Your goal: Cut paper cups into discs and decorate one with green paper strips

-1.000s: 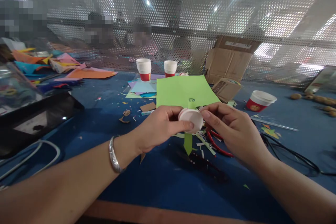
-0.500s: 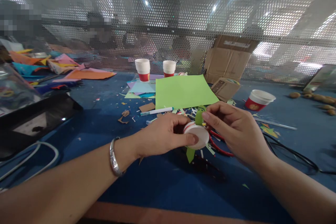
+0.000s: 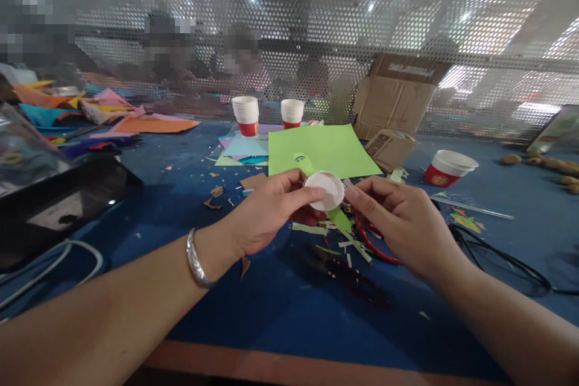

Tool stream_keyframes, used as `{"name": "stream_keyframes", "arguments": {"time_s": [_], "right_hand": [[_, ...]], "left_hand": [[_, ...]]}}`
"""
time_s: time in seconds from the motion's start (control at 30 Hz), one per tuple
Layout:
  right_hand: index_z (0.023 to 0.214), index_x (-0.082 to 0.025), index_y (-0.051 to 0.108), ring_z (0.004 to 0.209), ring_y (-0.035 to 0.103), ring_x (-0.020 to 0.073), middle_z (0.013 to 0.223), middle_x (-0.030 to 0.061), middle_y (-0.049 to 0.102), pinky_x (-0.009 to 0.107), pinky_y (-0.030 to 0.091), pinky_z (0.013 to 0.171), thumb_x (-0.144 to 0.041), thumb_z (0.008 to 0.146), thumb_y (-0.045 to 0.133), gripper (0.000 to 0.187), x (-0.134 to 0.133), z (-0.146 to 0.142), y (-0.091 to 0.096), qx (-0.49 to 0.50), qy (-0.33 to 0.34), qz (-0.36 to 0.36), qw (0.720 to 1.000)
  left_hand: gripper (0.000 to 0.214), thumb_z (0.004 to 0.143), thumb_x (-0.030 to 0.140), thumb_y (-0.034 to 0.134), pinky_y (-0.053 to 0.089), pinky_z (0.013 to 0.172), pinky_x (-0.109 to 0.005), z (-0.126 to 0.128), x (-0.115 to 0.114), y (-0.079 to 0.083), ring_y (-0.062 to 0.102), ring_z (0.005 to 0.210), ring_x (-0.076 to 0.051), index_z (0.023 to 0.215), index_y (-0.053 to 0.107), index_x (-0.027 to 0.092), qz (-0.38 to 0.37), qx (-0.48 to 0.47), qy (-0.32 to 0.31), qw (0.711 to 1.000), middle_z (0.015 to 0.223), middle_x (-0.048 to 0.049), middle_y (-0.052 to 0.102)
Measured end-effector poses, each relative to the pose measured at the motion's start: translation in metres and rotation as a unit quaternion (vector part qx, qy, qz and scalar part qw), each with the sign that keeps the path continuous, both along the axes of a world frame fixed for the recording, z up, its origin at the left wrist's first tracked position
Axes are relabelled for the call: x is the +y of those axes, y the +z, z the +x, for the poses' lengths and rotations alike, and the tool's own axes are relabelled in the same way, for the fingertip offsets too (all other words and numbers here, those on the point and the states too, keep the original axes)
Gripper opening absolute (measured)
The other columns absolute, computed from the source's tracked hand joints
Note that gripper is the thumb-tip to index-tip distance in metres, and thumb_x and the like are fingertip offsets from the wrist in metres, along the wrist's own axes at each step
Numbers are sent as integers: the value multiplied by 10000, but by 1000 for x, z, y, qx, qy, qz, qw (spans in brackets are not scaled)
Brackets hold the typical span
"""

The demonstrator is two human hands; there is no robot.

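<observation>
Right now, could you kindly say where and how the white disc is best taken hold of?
Probably at the right rim of the white disc, pinched from the right by the right hand: the left hand covers its left part, leaving that rounded edge accessible.

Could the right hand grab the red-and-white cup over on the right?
Probably yes: nothing tall shows between the right hand and the red-and-white cup. Its fingertips are by the white round piece, though, so they'd likely leave that first.
</observation>
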State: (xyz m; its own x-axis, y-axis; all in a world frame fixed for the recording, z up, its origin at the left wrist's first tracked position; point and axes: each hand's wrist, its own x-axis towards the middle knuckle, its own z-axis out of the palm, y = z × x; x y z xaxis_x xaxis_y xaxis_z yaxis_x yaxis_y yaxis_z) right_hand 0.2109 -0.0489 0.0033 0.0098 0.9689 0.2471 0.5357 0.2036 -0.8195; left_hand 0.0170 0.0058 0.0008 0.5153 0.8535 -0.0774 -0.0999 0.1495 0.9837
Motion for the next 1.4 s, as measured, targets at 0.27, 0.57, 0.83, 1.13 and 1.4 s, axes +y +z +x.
{"name": "stream_keyframes", "arguments": {"time_s": [0.27, 0.57, 0.83, 1.13, 1.4], "right_hand": [[781, -199, 647, 605, 435, 114, 657, -25, 549, 256, 354, 544, -537, 902, 659, 360, 0, -3, -2, 22, 71, -34, 997], [801, -200, 662, 593, 443, 105, 649, -39, 549, 245, 353, 540, -471, 890, 704, 289, -1, -3, -4, 52, 68, -45, 995], [813, -198, 662, 596, 519, 110, 669, -31, 587, 234, 431, 560, -447, 895, 700, 265, 1, -2, -5, 68, 73, -52, 994], [788, -204, 645, 572, 540, 108, 645, -29, 594, 231, 462, 546, -399, 885, 700, 224, 2, -4, -4, 69, 70, -46, 994], [884, -204, 672, 665, 599, 135, 755, 3, 658, 254, 467, 587, -444, 909, 682, 242, -1, -2, -5, 36, 35, 5, 999]], "left_hand": [[246, 837, 319, 756, 528, 686, -264, -3, 5, 0, 660, 776, -142, 952, 642, 134, 22, -32, 45, 998, 921, -65, 717], [268, 827, 309, 766, 554, 784, -329, -1, 7, -1, 689, 836, -174, 998, 656, 136, 2, -47, 47, 998, 980, -84, 741], [248, 812, 274, 791, 553, 686, -260, 1, 3, -2, 675, 761, -135, 939, 651, 114, -11, -38, 29, 999, 949, -66, 716], [182, 841, 243, 756, 553, 626, -224, 0, 5, 0, 681, 681, -120, 950, 684, 116, -74, -51, 29, 996, 884, -72, 726], [129, 843, 224, 747, 525, 516, -156, -1, 5, 3, 673, 591, -94, 917, 720, 123, -113, -33, 45, 992, 772, -37, 712]]}}
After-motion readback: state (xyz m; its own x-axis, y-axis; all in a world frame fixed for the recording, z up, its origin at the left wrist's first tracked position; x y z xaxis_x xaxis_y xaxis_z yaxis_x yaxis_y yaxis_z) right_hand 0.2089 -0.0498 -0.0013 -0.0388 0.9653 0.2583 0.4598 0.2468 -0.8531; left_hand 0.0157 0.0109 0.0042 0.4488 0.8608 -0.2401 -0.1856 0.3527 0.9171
